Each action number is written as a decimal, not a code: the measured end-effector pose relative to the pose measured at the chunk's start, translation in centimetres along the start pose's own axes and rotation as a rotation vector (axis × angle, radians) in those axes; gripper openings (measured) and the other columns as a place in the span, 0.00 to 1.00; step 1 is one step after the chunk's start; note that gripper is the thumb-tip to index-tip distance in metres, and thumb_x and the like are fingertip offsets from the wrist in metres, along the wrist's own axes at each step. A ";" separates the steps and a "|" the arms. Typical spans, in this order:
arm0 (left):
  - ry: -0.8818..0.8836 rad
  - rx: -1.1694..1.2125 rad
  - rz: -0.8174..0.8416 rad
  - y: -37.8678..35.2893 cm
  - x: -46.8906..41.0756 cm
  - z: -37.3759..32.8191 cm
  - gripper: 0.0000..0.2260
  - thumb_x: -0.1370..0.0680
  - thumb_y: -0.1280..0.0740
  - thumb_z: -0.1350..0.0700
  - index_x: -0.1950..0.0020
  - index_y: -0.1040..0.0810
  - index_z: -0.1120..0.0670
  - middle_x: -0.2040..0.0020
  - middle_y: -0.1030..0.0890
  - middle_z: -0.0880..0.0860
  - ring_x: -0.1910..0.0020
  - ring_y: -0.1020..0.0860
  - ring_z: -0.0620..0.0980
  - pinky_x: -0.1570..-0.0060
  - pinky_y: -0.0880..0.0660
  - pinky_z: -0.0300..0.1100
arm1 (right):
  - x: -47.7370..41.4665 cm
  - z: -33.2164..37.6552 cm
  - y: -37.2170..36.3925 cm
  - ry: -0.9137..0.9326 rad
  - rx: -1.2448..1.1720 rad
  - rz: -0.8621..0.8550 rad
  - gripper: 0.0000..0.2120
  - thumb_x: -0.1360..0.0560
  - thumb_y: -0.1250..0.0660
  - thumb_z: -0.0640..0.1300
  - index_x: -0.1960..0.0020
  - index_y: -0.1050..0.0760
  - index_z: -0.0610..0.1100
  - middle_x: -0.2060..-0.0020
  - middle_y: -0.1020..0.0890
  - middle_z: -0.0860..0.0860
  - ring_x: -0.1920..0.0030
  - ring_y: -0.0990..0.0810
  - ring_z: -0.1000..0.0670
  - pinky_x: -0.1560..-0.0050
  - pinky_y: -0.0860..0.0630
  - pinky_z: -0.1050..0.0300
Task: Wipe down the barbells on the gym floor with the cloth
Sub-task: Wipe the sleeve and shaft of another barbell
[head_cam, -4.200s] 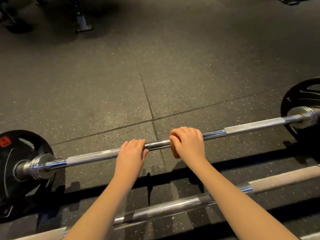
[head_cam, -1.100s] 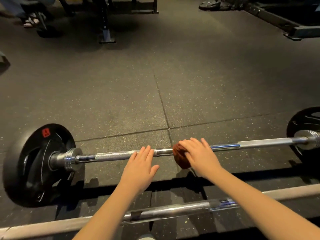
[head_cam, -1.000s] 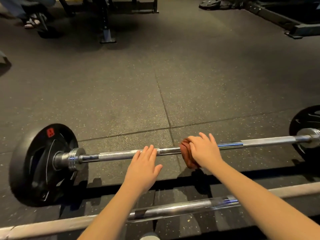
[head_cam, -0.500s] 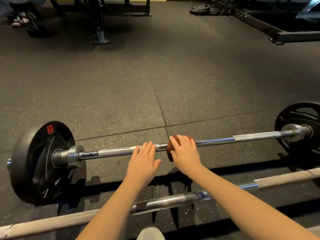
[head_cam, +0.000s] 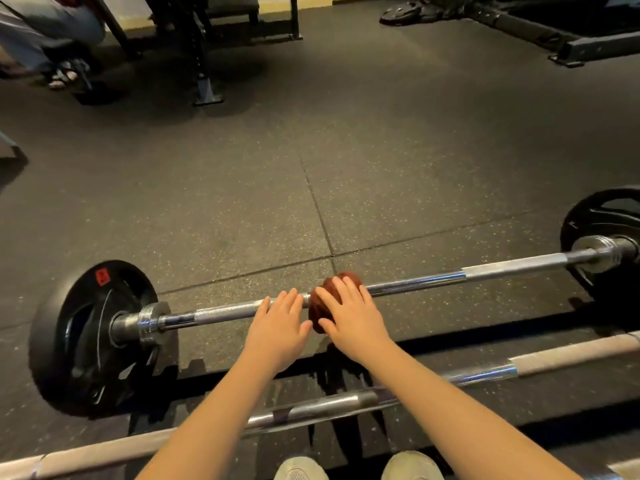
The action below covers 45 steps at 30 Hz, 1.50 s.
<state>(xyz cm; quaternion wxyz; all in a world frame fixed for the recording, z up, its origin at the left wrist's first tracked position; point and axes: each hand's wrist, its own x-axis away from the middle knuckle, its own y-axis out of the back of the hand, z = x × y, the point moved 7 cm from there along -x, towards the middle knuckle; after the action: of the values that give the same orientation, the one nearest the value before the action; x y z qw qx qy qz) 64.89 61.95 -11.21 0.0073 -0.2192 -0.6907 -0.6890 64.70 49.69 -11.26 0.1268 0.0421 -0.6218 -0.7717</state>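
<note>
Right hand (head_cam: 353, 320) grips the red cloth (head_cam: 316, 306) around the barbell (head_cam: 415, 281), left hand (head_cam: 277, 330) lies flat on it, fingers straight.

Bare shaft (head_cam: 415, 282) runs rightward to the collar (head_cam: 602, 252); leftward, the left hand (head_cam: 277, 327) blocks it.

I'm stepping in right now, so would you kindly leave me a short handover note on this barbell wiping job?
Left grip: fingers straight, resting on the plated barbell beside the cloth.
Right grip: wraps the red-brown cloth round that bar's middle.
Done: wiping is under way here; how much is clean cannot be told.
Left: the rest of this shaft, then the nearer barbell, which neither grip touches.
</note>
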 end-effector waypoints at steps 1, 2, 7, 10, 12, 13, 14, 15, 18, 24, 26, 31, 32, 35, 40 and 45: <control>-0.001 -0.002 0.005 0.2 0.0 0.0 0.26 0.16 0.52 0.45 0.21 0.51 0.54 0.20 0.51 0.51 0.22 0.53 0.49 0.24 0.56 0.50 | -0.4 -0.8 0.5 0.015 0.027 -0.021 0.25 0.18 0.44 0.54 0.23 0.45 0.53 0.23 0.43 0.47 0.23 0.49 0.45 0.24 0.54 0.45; -0.005 -0.001 0.009 0.4 -0.2 -0.1 0.26 0.16 0.52 0.45 0.21 0.51 0.54 0.20 0.51 0.51 0.22 0.52 0.49 0.25 0.56 0.49 | -0.9 -1.6 1.0 0.008 0.045 -0.040 0.23 0.18 0.45 0.53 0.24 0.42 0.52 0.25 0.39 0.48 0.24 0.46 0.45 0.25 0.52 0.44; -0.025 -0.026 0.041 0.7 -0.2 -0.6 0.26 0.16 0.52 0.46 0.21 0.50 0.54 0.20 0.51 0.51 0.22 0.52 0.49 0.25 0.57 0.49 | -1.2 -2.5 1.3 -0.104 0.019 -0.035 0.21 0.17 0.46 0.52 0.25 0.41 0.51 0.26 0.37 0.48 0.25 0.43 0.45 0.26 0.48 0.46; -0.055 -0.048 0.055 0.8 0.1 -0.4 0.26 0.16 0.52 0.45 0.21 0.51 0.53 0.20 0.51 0.50 0.22 0.52 0.48 0.25 0.58 0.49 | -0.3 -2.2 0.9 -0.075 0.008 -0.039 0.24 0.17 0.46 0.53 0.23 0.45 0.50 0.24 0.42 0.48 0.23 0.47 0.45 0.25 0.52 0.47; -0.080 -0.060 0.031 0.8 0.2 0.1 0.26 0.17 0.53 0.45 0.20 0.52 0.53 0.20 0.52 0.49 0.22 0.53 0.47 0.25 0.59 0.48 | -1.0 -2.5 1.0 -0.086 0.012 -0.059 0.23 0.18 0.47 0.55 0.25 0.42 0.51 0.26 0.38 0.49 0.24 0.45 0.45 0.25 0.51 0.46; -0.094 -0.073 0.018 0.7 0.2 0.3 0.28 0.18 0.56 0.43 0.20 0.52 0.53 0.20 0.52 0.49 0.22 0.53 0.47 0.25 0.59 0.48 | -1.7 -2.5 1.0 -0.117 -0.011 -0.076 0.22 0.18 0.47 0.56 0.27 0.38 0.51 0.28 0.34 0.49 0.25 0.43 0.45 0.25 0.51 0.45; -0.113 -0.078 0.006 0.6 0.3 0.5 0.31 0.20 0.60 0.40 0.20 0.52 0.53 0.20 0.53 0.49 0.22 0.53 0.47 0.25 0.59 0.48 | -2.3 -2.4 0.9 -0.157 -0.049 -0.090 0.21 0.19 0.46 0.57 0.30 0.35 0.50 0.31 0.31 0.49 0.27 0.41 0.45 0.25 0.51 0.45; -0.139 -0.067 -0.005 0.6 0.3 0.5 0.36 0.25 0.66 0.38 0.20 0.52 0.52 0.20 0.53 0.48 0.22 0.54 0.47 0.25 0.60 0.48 | -2.9 -2.1 0.6 -0.192 -0.083 -0.100 0.20 0.19 0.45 0.58 0.33 0.31 0.50 0.34 0.28 0.49 0.28 0.38 0.44 0.25 0.51 0.44; -0.181 0.052 -0.022 0.7 0.2 1.2 0.42 0.33 0.71 0.38 0.21 0.50 0.49 0.21 0.51 0.46 0.22 0.53 0.44 0.26 0.62 0.45 | -3.3 -0.2 -0.4 -0.175 -0.127 -0.222 0.14 0.22 0.40 0.56 0.42 0.25 0.50 0.43 0.23 0.50 0.37 0.29 0.45 0.28 0.46 0.43; -0.115 0.169 -0.164 1.5 1.0 7.1 0.41 0.30 0.65 0.36 0.22 0.44 0.54 0.21 0.45 0.49 0.23 0.47 0.46 0.27 0.59 0.42 | -4.5 -0.9 0.3 -0.096 -0.074 -0.226 0.15 0.23 0.46 0.53 0.48 0.23 0.48 0.55 0.19 0.51 0.52 0.22 0.45 0.50 0.33 0.50; -0.025 0.140 -0.124 0.7 0.9 9.5 0.36 0.24 0.59 0.37 0.22 0.45 0.55 0.21 0.44 0.51 0.23 0.46 0.47 0.26 0.55 0.45 | -5.7 0.1 0.3 -0.213 -0.018 -0.194 0.12 0.21 0.45 0.50 0.46 0.25 0.48 0.51 0.20 0.51 0.48 0.23 0.44 0.48 0.35 0.49; -0.001 0.169 -0.196 -0.2 1.3 10.3 0.22 0.19 0.43 0.48 0.27 0.35 0.56 0.31 0.30 0.51 0.30 0.34 0.52 0.28 0.46 0.49 | -3.5 4.1 -1.1 0.081 -0.139 -0.288 0.14 0.24 0.43 0.50 0.43 0.26 0.48 0.48 0.22 0.53 0.46 0.27 0.48 0.42 0.33 0.51; -0.012 0.175 -0.212 -0.3 1.5 10.2 0.21 0.19 0.43 0.48 0.28 0.34 0.56 0.32 0.29 0.50 0.31 0.33 0.52 0.28 0.45 0.49 | -3.4 3.5 -0.9 0.129 -0.111 -0.262 0.16 0.24 0.45 0.52 0.42 0.25 0.48 0.49 0.21 0.52 0.47 0.25 0.48 0.45 0.31 0.50; -0.033 0.189 -0.227 -0.4 1.7 10.2 0.21 0.19 0.42 0.49 0.27 0.36 0.54 0.31 0.31 0.49 0.29 0.36 0.50 0.27 0.47 0.47 | -5.7 2.2 -0.5 -0.004 -0.015 -0.082 0.15 0.21 0.47 0.53 0.42 0.26 0.49 0.51 0.19 0.50 0.49 0.22 0.43 0.53 0.33 0.50; -0.016 0.189 -0.230 -0.6 1.6 10.5 0.23 0.18 0.44 0.48 0.24 0.39 0.54 0.27 0.34 0.50 0.26 0.39 0.49 0.26 0.50 0.46 | -8.0 6.8 -1.5 -0.030 0.001 -0.118 0.15 0.19 0.48 0.50 0.40 0.28 0.46 0.47 0.20 0.48 0.46 0.23 0.43 0.50 0.33 0.49; -0.054 0.182 -0.239 -0.2 2.0 10.2 0.25 0.19 0.50 0.45 0.24 0.39 0.54 0.26 0.35 0.49 0.26 0.39 0.49 0.26 0.50 0.44 | -5.2 4.9 -1.1 0.107 -0.023 -0.187 0.20 0.22 0.51 0.56 0.41 0.26 0.50 0.52 0.19 0.52 0.51 0.22 0.45 0.55 0.32 0.51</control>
<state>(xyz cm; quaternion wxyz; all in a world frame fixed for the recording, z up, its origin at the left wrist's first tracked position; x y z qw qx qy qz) 66.02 72.26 -11.33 -0.0735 -0.1526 -0.7715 -0.6133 68.47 55.80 -11.76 0.0875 0.1397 -0.5986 -0.7839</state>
